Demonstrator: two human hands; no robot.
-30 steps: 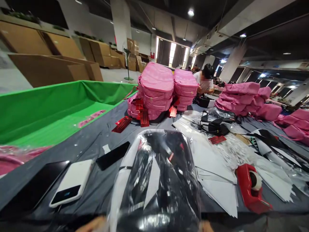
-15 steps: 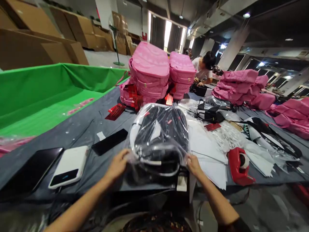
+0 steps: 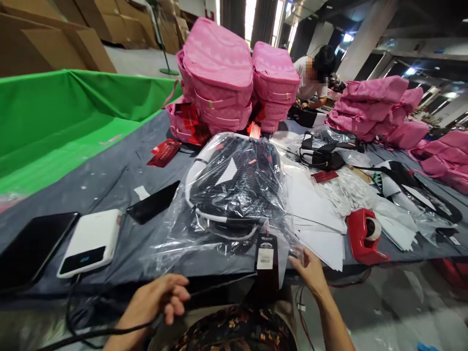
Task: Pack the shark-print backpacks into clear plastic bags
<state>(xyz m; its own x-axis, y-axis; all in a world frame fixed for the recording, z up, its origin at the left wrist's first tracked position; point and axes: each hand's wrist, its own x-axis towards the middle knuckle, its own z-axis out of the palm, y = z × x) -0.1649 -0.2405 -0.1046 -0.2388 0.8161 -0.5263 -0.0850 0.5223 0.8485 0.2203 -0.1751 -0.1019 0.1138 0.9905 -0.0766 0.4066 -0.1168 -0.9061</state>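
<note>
A black-and-white backpack [image 3: 241, 180] lies on the table inside a clear plastic bag [image 3: 171, 243], whose loose end spreads toward the front edge. A black hang tag [image 3: 265, 256] with a white barcode label hangs over that edge. My left hand [image 3: 163, 295] is just off the table's front edge, below the bag's open end, empty, with fingers loosely curled and apart. At the bag's right front corner, my right hand [image 3: 309, 268] pinches the clear plastic between thumb and fingers, beside the tag.
Left are a white power bank [image 3: 93, 239], a tablet [image 3: 36, 248] and a black phone [image 3: 153, 202]. Right are white paper sheets [image 3: 310, 200] and a red tape dispenser [image 3: 363, 239]. Pink backpacks [image 3: 219, 58] stand behind. A person [image 3: 312, 78] works farther back.
My left hand has let go of the plastic and moved down toward me. My right hand has shifted slightly right and down. The plastic now lies flatter, and the hang tag shows more fully.
</note>
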